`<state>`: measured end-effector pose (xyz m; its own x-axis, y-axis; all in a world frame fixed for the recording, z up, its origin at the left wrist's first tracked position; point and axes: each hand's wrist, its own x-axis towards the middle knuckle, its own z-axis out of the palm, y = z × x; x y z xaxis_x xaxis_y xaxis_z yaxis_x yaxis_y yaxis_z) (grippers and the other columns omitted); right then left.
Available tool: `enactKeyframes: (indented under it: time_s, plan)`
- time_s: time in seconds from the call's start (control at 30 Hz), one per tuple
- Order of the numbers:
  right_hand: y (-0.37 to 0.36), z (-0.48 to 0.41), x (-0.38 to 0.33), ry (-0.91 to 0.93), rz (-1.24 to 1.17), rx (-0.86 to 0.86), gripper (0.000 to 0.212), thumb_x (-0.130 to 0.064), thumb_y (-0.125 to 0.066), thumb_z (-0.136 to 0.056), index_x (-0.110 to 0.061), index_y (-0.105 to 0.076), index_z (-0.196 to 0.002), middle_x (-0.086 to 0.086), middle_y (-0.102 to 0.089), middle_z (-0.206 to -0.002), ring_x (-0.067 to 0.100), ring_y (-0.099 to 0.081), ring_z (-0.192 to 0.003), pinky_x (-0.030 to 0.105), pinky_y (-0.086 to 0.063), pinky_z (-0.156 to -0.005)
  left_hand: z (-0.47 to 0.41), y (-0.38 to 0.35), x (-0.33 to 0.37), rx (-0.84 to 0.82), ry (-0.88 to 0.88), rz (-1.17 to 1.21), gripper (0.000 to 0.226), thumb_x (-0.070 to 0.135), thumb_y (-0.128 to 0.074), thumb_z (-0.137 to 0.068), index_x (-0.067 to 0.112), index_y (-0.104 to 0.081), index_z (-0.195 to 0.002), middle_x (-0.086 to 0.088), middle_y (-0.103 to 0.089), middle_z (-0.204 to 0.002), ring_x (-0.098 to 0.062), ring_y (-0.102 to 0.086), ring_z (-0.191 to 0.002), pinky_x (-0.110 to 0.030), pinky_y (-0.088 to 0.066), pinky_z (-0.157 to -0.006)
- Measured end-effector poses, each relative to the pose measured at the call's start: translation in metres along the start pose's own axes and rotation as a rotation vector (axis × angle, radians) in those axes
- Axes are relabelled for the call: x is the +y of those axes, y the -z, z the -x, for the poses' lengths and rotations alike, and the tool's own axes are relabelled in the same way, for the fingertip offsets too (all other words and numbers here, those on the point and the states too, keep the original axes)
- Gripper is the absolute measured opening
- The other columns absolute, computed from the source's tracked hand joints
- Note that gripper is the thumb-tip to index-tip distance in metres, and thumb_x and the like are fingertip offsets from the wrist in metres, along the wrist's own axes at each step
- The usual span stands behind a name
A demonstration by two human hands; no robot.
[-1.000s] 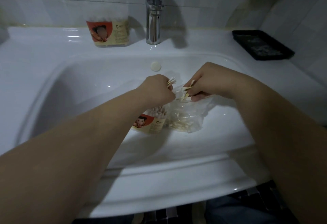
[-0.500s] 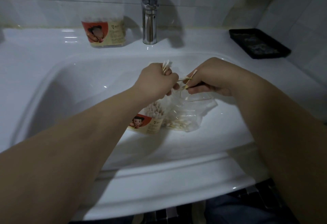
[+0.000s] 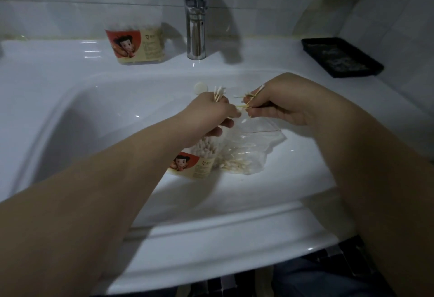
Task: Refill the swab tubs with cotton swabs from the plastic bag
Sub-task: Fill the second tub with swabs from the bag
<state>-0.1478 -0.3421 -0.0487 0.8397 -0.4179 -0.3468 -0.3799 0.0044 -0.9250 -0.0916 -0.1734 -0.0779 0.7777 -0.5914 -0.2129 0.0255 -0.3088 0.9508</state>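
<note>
Curled round a small bundle of cotton swabs (image 3: 218, 93), the left hand (image 3: 211, 113) gripped the sticks so that their white tips stood up above the knuckles. I had the right hand (image 3: 281, 102) pinching a few loose swabs (image 3: 250, 99), which lay crossed at odd angles between thumb and fingers. Both hands hung close together over the sink basin (image 3: 70, 99). One stick bridged the gap between them, and I could not tell which hand held it.

Directly beneath the left hand, an open swab tub (image 3: 197, 160) with a cartoon label stood on the basin floor, partly hidden by my forearm. It was already packed with upright swabs. Touching its right side lay the clear plastic bag (image 3: 246, 151), mouth slack, with a heap of swabs still lying in its lower end.

A second tub (image 3: 138, 45) with the same label stood well apart on the back ledge, left of the chrome faucet (image 3: 195, 15). Its fill I could not read. A black tray (image 3: 340, 59) sat at the far right corner.

By my judgement the refill was well advanced. The near tub looked almost full. What remained was to seat the swabs in hand, empty the bag, and see to the far tub if it needed any.
</note>
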Motion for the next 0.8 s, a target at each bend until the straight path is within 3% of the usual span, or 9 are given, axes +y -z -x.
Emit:
enactKeyframes:
  time_s: [0.1, 0.2, 0.37, 0.47, 0.63, 0.8]
  plan:
    - [-0.002, 0.002, 0.001, 0.004, 0.039, -0.024, 0.016, 0.016, -0.067, -0.085, 0.011, -0.072, -0.099, 0.021, -0.074, -0.107, 0.025, -0.078, -0.086, 0.024, -0.061, -0.071, 0.0, 0.001, 0.002, -0.022, -0.014, 0.104, 0.016, 0.018, -0.066, -0.092, 0.019, -0.055, -0.08, 0.0, -0.075, -0.099, -0.012, -0.074, -0.087, -0.026, -0.046, -0.054]
    - [-0.006, 0.004, 0.002, 0.017, 0.07, -0.066, 0.019, 0.017, -0.067, -0.083, 0.012, -0.072, -0.101, 0.022, -0.074, -0.107, 0.024, -0.077, -0.087, 0.023, -0.061, -0.07, 0.0, 0.001, -0.002, -0.073, -0.052, 0.107, 0.025, 0.016, -0.073, -0.091, 0.017, -0.051, -0.079, -0.005, -0.071, -0.091, -0.014, -0.075, -0.088, -0.024, -0.052, -0.056]
    - [-0.009, 0.005, 0.003, 0.004, 0.128, -0.122, 0.025, 0.017, -0.07, -0.08, 0.015, -0.069, -0.105, 0.025, -0.073, -0.111, 0.027, -0.077, -0.091, 0.026, -0.063, -0.074, -0.003, 0.002, -0.008, -0.099, -0.128, 0.109, 0.047, -0.008, -0.07, -0.088, 0.018, -0.035, -0.07, -0.02, -0.064, -0.08, -0.018, -0.07, -0.067, -0.028, -0.063, -0.075]
    - [-0.011, 0.008, 0.003, 0.012, 0.133, -0.153, 0.012, 0.012, -0.071, -0.084, 0.014, -0.07, -0.096, 0.026, -0.074, -0.102, 0.028, -0.077, -0.09, 0.026, -0.063, -0.077, -0.004, 0.003, -0.008, -0.091, -0.142, 0.083, 0.049, -0.012, -0.068, -0.088, 0.017, -0.035, -0.067, -0.018, -0.06, -0.073, -0.02, -0.071, -0.067, -0.026, -0.062, -0.074]
    - [-0.012, 0.012, 0.005, 0.042, 0.147, -0.161, 0.011, -0.001, -0.075, -0.088, 0.009, -0.071, -0.091, 0.018, -0.076, -0.087, 0.022, -0.077, -0.08, 0.023, -0.061, -0.072, -0.006, 0.003, -0.01, -0.101, -0.132, 0.06, 0.048, -0.011, -0.067, -0.089, 0.016, -0.035, -0.066, -0.025, -0.058, -0.083, -0.026, -0.071, -0.072, -0.028, -0.062, -0.073]
    - [-0.006, 0.006, 0.002, 0.039, 0.147, -0.04, 0.015, -0.003, -0.074, -0.09, 0.01, -0.071, -0.095, 0.02, -0.073, -0.09, 0.021, -0.077, -0.075, 0.023, -0.061, -0.068, -0.006, 0.004, -0.009, -0.131, -0.123, 0.071, 0.049, -0.014, -0.066, -0.089, 0.016, -0.035, -0.063, -0.029, -0.059, -0.087, -0.029, -0.071, -0.079, -0.031, -0.063, -0.076]
